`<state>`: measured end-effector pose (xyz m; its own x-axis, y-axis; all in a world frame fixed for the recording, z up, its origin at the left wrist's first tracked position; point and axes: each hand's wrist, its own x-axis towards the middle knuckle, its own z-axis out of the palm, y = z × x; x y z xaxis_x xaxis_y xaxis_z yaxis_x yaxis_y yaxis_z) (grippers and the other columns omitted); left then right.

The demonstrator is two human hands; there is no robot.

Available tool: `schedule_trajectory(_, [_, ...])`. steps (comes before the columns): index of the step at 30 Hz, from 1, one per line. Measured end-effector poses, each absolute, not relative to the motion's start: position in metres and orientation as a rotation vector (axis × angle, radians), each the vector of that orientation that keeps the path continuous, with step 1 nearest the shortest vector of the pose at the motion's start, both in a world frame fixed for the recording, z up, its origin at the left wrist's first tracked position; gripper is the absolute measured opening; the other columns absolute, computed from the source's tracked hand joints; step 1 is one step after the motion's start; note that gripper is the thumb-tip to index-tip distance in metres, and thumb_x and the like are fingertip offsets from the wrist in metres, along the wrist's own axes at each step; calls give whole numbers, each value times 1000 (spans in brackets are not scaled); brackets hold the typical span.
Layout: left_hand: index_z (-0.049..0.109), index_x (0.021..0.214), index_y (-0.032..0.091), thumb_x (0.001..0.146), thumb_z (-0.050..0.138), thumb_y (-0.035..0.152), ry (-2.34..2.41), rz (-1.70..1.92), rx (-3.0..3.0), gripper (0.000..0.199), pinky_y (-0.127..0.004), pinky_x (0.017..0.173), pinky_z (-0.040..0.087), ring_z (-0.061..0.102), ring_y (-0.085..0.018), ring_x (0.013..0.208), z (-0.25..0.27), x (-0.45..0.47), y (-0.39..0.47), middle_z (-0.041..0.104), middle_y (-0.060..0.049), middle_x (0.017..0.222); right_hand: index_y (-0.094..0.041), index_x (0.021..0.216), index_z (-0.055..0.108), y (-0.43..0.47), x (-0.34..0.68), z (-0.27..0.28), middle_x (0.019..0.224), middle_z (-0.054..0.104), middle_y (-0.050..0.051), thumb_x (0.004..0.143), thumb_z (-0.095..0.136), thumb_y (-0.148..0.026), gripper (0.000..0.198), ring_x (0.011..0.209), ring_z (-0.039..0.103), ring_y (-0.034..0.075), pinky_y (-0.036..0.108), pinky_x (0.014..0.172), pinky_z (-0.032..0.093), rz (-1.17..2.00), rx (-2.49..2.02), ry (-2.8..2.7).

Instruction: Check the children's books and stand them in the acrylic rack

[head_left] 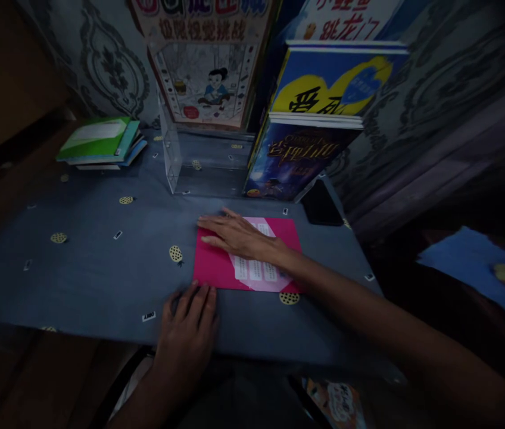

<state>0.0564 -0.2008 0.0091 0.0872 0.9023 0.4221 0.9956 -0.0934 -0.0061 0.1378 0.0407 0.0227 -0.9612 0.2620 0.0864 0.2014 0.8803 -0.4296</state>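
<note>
On the grey-blue patterned tablecloth [100, 262] lies a bright pink book [217, 268] with a pale panel of small printed text. My right hand [239, 234] reaches across it, palm down with fingers stretched toward its upper left corner; the forearm covers part of the text. At the book's lower left corner, my left hand [190, 325] rests flat near the table's front edge, its fingertips touching or just beside the corner. Neither hand grips anything that I can see.
A clear plastic book stand [170, 155] stands behind, a comic-style book [205, 89] in its back. To its right, a dark blue book [297, 158] stands before a blue-and-yellow book [333, 77]. A black phone [323, 204] lies right; stacked books [96, 140] sit left.
</note>
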Motion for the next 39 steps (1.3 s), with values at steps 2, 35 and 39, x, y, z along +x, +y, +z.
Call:
schedule_trajectory(2, [62, 130, 14, 99, 48, 19, -1884, -369, -2101, 34, -45, 89, 47, 66, -27, 105, 17, 54, -196, 74, -13, 115, -23, 148, 51, 52, 141, 20, 154, 53, 10, 107, 38, -50, 51, 144, 48, 25, 56, 124, 27, 664, -397, -2888])
schedule_trajectory(35, [65, 102, 17, 103, 51, 27, -1013, -637, -2575, 17, -31, 88, 56, 73, -20, 97, 24, 47, -141, 77, -7, 93, -23, 126, 72, -28, 333, 39, 138, 65, 11, 106, 35, -52, 51, 126, 63, 26, 46, 105, 54, 925, -856, -2471])
schedule_trajectory(39, [58, 81, 19, 106, 42, 23, -1142, -942, -2499, 31, -21, 58, 47, 62, -11, 57, 44, 51, -127, 65, 1, 65, -23, 118, 76, -31, 341, 37, 129, 72, 9, 106, 19, -60, 69, 118, 69, 25, 45, 104, 54, 1185, -828, -2319])
